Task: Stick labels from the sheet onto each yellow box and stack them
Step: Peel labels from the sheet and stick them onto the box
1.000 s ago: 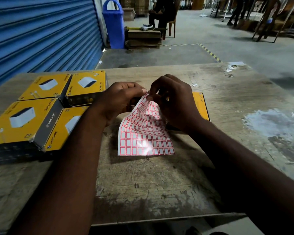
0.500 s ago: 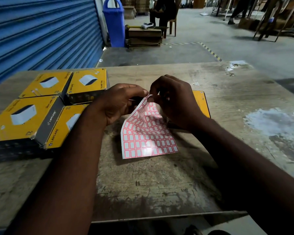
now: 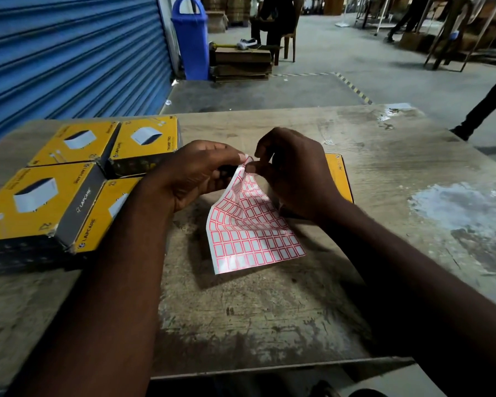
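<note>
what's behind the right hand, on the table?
A yellow box lies flat on the table behind the right hand; only its right edge shows. The hand, pinching the sheet, covers the rest, so whether it bears a label cannot be seen.

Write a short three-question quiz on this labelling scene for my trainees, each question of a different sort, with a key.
1. True or false: the sheet of red-bordered white labels lies flat on the worn wooden table.
2. The left hand and right hand are over the table. Whose grip is on the sheet's top corner? A: left only. B: right only. C: both.
3. How many yellow cardboard boxes show their tops left of the left arm?
Key: 1 false, its top corner is lifted. 2 C. 3 four.
</note>
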Tool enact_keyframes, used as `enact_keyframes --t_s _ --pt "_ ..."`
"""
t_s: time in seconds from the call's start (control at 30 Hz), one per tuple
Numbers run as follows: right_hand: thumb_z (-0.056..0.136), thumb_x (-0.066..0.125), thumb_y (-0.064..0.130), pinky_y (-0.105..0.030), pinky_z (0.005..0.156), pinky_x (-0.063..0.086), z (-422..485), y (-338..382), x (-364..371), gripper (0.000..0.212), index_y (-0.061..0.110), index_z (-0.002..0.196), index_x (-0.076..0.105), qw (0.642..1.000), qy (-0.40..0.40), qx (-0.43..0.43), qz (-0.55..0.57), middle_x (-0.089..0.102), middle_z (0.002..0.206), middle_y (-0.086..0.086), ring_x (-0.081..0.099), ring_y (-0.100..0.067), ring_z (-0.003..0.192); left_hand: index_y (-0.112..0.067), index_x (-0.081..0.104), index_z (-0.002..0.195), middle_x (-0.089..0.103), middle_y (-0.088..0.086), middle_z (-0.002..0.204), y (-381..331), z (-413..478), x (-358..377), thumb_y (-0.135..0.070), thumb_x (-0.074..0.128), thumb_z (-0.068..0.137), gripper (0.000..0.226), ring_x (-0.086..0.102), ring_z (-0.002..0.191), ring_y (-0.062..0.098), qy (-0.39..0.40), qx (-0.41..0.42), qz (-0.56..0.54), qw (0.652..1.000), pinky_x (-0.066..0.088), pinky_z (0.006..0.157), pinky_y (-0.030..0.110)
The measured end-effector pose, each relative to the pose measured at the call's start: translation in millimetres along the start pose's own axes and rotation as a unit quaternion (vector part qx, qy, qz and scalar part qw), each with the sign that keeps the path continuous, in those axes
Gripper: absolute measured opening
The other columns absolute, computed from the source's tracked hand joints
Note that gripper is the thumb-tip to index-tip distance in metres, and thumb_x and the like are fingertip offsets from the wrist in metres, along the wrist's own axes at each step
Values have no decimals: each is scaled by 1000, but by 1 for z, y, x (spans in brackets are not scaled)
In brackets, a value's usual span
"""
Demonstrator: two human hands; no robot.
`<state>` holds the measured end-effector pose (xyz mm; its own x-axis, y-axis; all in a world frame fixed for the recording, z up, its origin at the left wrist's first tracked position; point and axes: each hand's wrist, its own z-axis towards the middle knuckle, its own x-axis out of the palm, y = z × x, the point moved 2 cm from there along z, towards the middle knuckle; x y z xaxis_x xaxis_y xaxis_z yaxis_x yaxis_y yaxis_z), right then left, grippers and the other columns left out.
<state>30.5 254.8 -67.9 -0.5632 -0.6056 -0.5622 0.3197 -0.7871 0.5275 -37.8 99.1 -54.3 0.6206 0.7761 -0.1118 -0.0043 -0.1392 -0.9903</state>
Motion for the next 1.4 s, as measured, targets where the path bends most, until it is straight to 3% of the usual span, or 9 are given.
enact_keyframes --t_s 0.13,0.3,0.43,0.63,0.8,0.9,1.17,1.4 --pt "80 77 16 -32 67 56 -4 2 4 7 16 84 72 996 14 52 67 71 77 10 66 -4 68 3 67 104 73 4 85 -2 -1 -1 -8 57 95 17 69 80 10 -2 -6 -8 1000 56 69 18" --pt "83 71 6 -43 67 59 -5 1 10 17 22 86 72 985 44 108 125 72 74 6 68 -9 62 4 65 104 77 6 88 -5 -5 -3 -7 54 96 18 72 83 12 -6 -23 1 1000 57 68 17" --pt "82 73 6 -37 67 58 -6 5 12 23 28 83 70 984 46 102 141 70 76 11 66 -4 66 -2 65 88 77 8 83 -7 -7 -4 -8 50 98 19 72 76 14 -16 -49 -23 998 57 62 16" --pt "82 73 3 -22 65 53 -9 8 13 21 23 84 70 986 40 96 130 70 78 11 65 -1 67 0 66 88 76 7 81 -5 -6 -7 -5 51 96 18 72 76 13 -1 -42 -18 999 57 65 17" --pt "84 74 8 -34 65 59 -8 8 11 8 15 86 74 976 42 140 164 73 72 2 70 -13 63 4 67 97 73 10 88 -3 -4 -8 -4 54 97 15 72 81 12 6 -25 -15 1000 58 71 17" --pt "87 72 13 -41 71 61 -6 9 10 6 8 88 76 946 55 211 241 73 73 -9 71 -24 67 3 67 95 73 8 86 -4 -3 -7 -4 56 96 13 73 80 11 -10 -15 -9 1000 58 71 17" --pt "85 73 6 -28 66 58 -9 14 5 17 -10 90 71 894 46 285 343 69 85 -32 65 -29 70 4 68 98 73 15 96 -1 -1 -5 -5 62 93 13 73 92 19 -21 -12 -15 1000 57 74 21" --pt "87 68 1 -33 68 60 -9 12 6 10 -8 85 72 888 31 299 349 70 74 -24 67 -25 65 4 68 100 72 11 90 -1 -1 -5 -8 63 93 15 71 84 14 -15 -21 3 1000 58 72 20"
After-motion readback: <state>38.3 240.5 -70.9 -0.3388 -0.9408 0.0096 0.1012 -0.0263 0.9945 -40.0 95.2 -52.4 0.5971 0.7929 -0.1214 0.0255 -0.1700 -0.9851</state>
